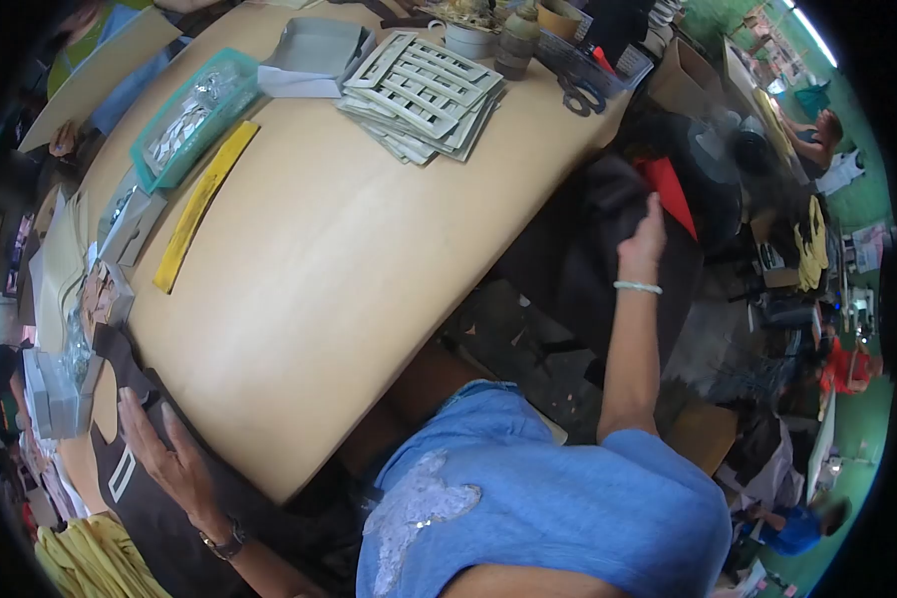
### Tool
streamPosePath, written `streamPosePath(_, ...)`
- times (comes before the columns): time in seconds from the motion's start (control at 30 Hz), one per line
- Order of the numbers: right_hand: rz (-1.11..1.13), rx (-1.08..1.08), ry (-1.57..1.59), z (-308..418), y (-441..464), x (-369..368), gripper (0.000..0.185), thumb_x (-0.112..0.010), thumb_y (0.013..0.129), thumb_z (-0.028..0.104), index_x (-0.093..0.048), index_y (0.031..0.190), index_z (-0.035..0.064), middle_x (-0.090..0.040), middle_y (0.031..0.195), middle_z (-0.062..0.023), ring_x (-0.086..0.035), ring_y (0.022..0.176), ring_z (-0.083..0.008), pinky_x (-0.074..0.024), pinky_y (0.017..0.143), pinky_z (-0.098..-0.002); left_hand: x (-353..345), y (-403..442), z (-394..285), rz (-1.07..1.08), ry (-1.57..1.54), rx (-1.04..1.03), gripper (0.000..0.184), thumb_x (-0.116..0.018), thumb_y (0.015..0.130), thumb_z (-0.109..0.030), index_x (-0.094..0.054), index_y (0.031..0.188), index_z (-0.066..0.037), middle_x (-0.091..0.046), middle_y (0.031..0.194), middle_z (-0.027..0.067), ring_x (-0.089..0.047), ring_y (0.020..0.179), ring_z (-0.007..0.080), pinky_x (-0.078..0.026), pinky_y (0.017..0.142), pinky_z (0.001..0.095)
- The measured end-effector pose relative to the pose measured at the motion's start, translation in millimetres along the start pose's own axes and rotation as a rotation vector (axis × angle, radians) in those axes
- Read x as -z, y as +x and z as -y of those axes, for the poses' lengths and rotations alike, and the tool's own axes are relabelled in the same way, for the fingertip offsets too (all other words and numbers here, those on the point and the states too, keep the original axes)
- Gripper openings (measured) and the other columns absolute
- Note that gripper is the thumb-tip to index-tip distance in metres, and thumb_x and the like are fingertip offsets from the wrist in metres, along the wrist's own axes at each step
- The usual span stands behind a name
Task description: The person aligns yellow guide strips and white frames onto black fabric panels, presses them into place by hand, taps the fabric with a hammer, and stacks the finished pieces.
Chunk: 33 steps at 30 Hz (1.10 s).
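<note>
My left hand (172,464) has its fingers stretched out, resting at or just over a dark cloth piece (154,513) that hangs across the left corner of the table. A white rectangular outline (122,473) marks that cloth beside my fingers. Out to the right, past the table edge, my right hand (644,242) is closed at a second dark cloth (598,234), and its fingertips are partly hidden. A red piece (671,194) shows right behind that hand; whether it belongs to the cloth I cannot tell.
On the table (299,289) lie a yellow strip (206,206), a teal basket (148,149) of small pieces, a grey box (314,50), stacked slotted cards (424,90) and scissors (580,97). Yellow cloth (95,558) is at lower left. A person's hand (63,140) appears across the table.
</note>
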State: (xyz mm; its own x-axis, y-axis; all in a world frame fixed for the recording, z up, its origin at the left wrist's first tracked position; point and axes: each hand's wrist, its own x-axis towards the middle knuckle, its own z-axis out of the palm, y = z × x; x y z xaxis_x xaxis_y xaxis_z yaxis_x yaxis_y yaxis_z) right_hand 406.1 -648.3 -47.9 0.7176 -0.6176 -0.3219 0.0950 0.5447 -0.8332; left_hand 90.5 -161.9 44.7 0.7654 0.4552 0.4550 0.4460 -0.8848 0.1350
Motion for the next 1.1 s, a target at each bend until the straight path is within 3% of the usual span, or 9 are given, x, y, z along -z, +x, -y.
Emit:
streamPosePath(0.1,0.452,-0.005,0.178,45,-54,-33,0.038,-0.05,0.094,0.031,-0.056,0.118,0.0024,-0.06,0.118,-0.0114,-0.058,0.105,-0.026,-0.0458,0.093,-0.0419,-3,-10,-56,0.091,-0.65,0.186,0.051,-0.05,0.091,-0.018,-0.036,0.137,0.0,-0.038,0.14,0.0188,-0.034,0.131,0.0293,-0.024,0.108,0.0414)
streamPosePath(0.23,1.386,-0.549,0.661,37,-155,-107,0.04,-0.042,0.096,0.031,-0.053,0.123,0.0035,-0.057,0.122,-0.0102,-0.056,0.11,-0.0249,-0.0432,0.097,-0.0402,-32,-23,-122,0.323,-1.189,0.033,0.098,-0.075,0.071,-0.035,-0.018,0.144,-0.003,-0.029,0.146,0.0178,-0.027,0.135,0.0302,-0.02,0.109,0.0452)
streamPosePath(0.3,1.0,0.402,-0.117,-6,-220,-149,0.038,-0.045,0.095,0.032,-0.054,0.12,0.0038,-0.058,0.111,-0.0067,-0.055,0.098,-0.0182,-0.0422,0.086,-0.0344,-37,-16,-157,0.376,-1.307,0.009,0.122,-0.084,0.058,-0.035,-0.005,0.146,-0.005,-0.023,0.148,0.0179,-0.025,0.136,0.0316,-0.02,0.109,0.0477)
streamPosePath(0.4,1.308,0.03,0.318,-24,-311,-195,0.033,-0.055,0.093,0.03,-0.063,0.104,0.0005,-0.061,0.076,0.0027,-0.05,0.061,-0.0014,-0.041,0.051,-0.0186,-42,-6,-174,0.369,-1.573,0.179,0.104,-0.081,0.068,-0.016,-0.011,0.145,-0.004,-0.032,0.141,0.0139,-0.032,0.13,0.0255,-0.028,0.107,0.0383)
streamPosePath(0.43,1.493,-0.093,0.248,-32,-323,-200,0.032,-0.052,0.094,0.03,-0.063,0.105,0.0008,-0.059,0.077,0.0057,-0.047,0.063,0.0007,-0.0399,0.052,-0.0159,-48,-3,-175,0.151,-1.55,0.242,0.072,-0.07,0.079,-0.007,-0.029,0.138,-0.001,-0.044,0.13,0.0103,-0.044,0.119,0.0203,-0.036,0.101,0.0326)
streamPosePath(0.5,1.686,0.076,0.033,-63,-333,-218,0.036,-0.049,0.096,0.03,-0.059,0.111,-0.001,-0.062,0.101,-0.0071,-0.055,0.103,-0.015,-0.0401,0.093,-0.0282,-58,5,-144,0.129,-1.565,0.455,0.041,-0.06,0.087,-0.007,-0.047,0.126,-0.001,-0.057,0.117,0.0082,-0.055,0.107,0.0181,-0.043,0.092,0.0304)
streamPosePath(0.6,1.765,0.623,-0.39,-90,-322,-220,0.047,-0.042,0.095,0.037,-0.053,0.121,-0.0002,-0.048,0.129,-0.0215,-0.038,0.127,-0.0326,-0.0302,0.103,-0.0435,-58,9,-111,-0.058,-1.617,0.564,0.03,-0.053,0.091,-0.005,-0.05,0.12,0.003,-0.058,0.112,0.0081,-0.056,0.098,0.0144,-0.045,0.088,0.0281)
streamPosePath(0.77,1.589,1.286,-1.184,-129,-270,-198,0.064,-0.035,0.092,0.051,-0.039,0.136,0.0052,-0.03,0.143,-0.0227,-0.025,0.134,-0.0404,-0.0184,0.105,-0.0587,-57,1,-84,-0.131,-1.591,0.714,0.035,-0.056,0.088,-0.002,-0.047,0.121,0.007,-0.057,0.113,0.0123,-0.057,0.099,0.0174,-0.046,0.089,0.0291)
streamPosePath(1.1,1.484,1.198,-1.704,-101,-202,-119,0.078,-0.045,0.085,0.059,-0.034,0.138,0.0032,-0.028,0.144,-0.0225,-0.022,0.134,-0.0423,-0.0143,0.106,-0.0593,-35,-28,-69,-0.201,-1.07,0.615,0.058,-0.067,0.076,0.004,-0.042,0.128,0.009,-0.056,0.117,0.0178,-0.056,0.106,0.0211,-0.045,0.092,0.0294)
